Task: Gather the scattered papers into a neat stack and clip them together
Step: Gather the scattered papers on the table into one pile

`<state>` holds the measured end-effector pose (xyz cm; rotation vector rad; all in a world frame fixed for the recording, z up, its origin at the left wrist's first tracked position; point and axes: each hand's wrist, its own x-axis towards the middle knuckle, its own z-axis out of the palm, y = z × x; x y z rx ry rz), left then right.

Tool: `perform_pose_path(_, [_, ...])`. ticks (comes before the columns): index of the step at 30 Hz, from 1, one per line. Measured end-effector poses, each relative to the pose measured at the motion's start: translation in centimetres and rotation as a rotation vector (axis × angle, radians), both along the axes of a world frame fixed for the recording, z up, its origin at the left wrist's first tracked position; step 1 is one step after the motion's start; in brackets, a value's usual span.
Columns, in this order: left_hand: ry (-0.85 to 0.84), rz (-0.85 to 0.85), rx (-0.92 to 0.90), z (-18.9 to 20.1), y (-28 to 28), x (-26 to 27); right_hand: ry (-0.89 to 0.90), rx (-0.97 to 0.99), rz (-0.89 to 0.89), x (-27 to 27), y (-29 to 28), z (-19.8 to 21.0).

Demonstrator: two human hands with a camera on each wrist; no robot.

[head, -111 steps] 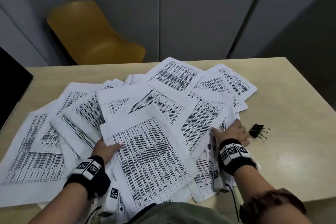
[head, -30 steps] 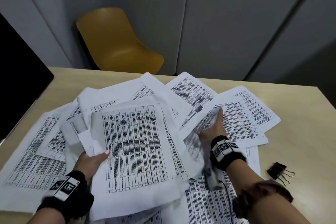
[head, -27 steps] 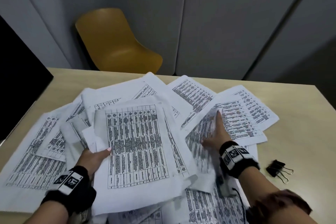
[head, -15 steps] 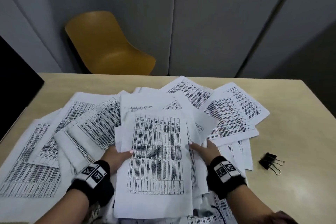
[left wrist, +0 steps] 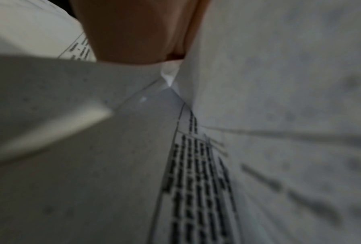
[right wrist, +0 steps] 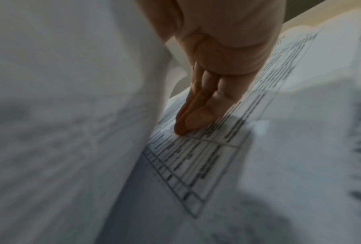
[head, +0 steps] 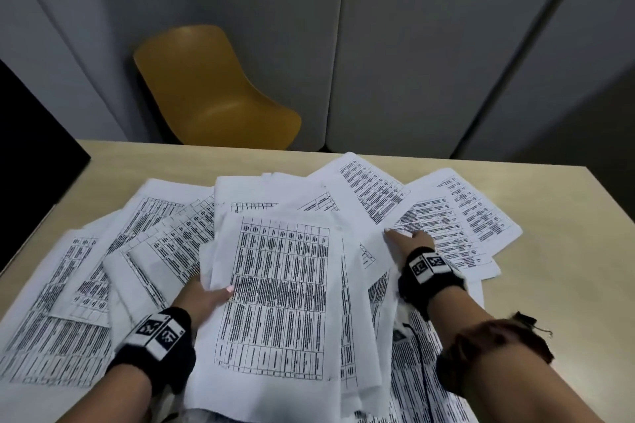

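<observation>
Left of the left hand (head: 202, 299), loose papers (head: 86, 271) fan out flat over the tabletop (head: 113, 161), overlapping one another. The left hand grips the left edge of a gathered bundle (head: 278, 302), thumb on top of the printed table and fingers hidden beneath; the left wrist view shows only the palm (left wrist: 133, 33) wedged among blurred sheets. The bundle lies between the hands, its sheets uneven and fanned at the right edge. The right hand (head: 409, 244) lies flat with straight fingers (right wrist: 198, 115) pressed together on a printed sheet (head: 439, 227) just right of the bundle, holding nothing. Beyond and to the right of that hand, more sheets (head: 481, 213) spread toward the tabletop's far right part. A dark object (head: 525, 319) peeks out beside the right forearm, too hidden to identify. Behind the tabletop, beyond the left hand, stands a yellow chair (head: 213, 93)
</observation>
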<state>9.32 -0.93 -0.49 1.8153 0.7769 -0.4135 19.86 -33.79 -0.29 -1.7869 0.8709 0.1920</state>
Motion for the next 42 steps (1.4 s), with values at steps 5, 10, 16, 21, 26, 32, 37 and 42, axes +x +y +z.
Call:
perform_pose_path(5, [-0.031,0.02,-0.018,-0.2,0.2,-0.3,0.021,0.0,0.171,1.2,0.4,-0.2])
perform_pose_path(10, [-0.022,0.054,0.019,-0.5,0.6,0.2,-0.064,0.1,0.219,-0.6,-1.2,-0.6])
perform_pose_path(16, [-0.108,0.135,0.15,-0.2,0.7,0.3,-0.078,0.165,0.292,-4.8,-3.8,-0.8])
perform_pose_path(21, [-0.065,0.086,0.074,-0.3,-0.5,-0.2,-0.091,0.316,0.248,-7.3,-1.9,-0.1])
perform_pose_path(26, [-0.03,0.03,0.035,-0.8,-2.0,-0.8,-0.082,0.172,0.095,-9.1,-0.8,-0.7])
perform_pose_path(32, [-0.071,0.033,0.039,-0.8,-1.9,-1.3,0.05,0.388,0.068,-12.5,-1.4,-1.7])
perform_pose_path(37, [0.005,-0.179,-0.037,-0.7,-3.6,-1.6,-0.02,0.179,0.163,-13.1,-0.2,-1.0])
perform_pose_path(42, [-0.167,-0.125,0.22,0.4,-3.2,-1.6,0.031,0.077,0.114,-13.4,-0.6,-2.6])
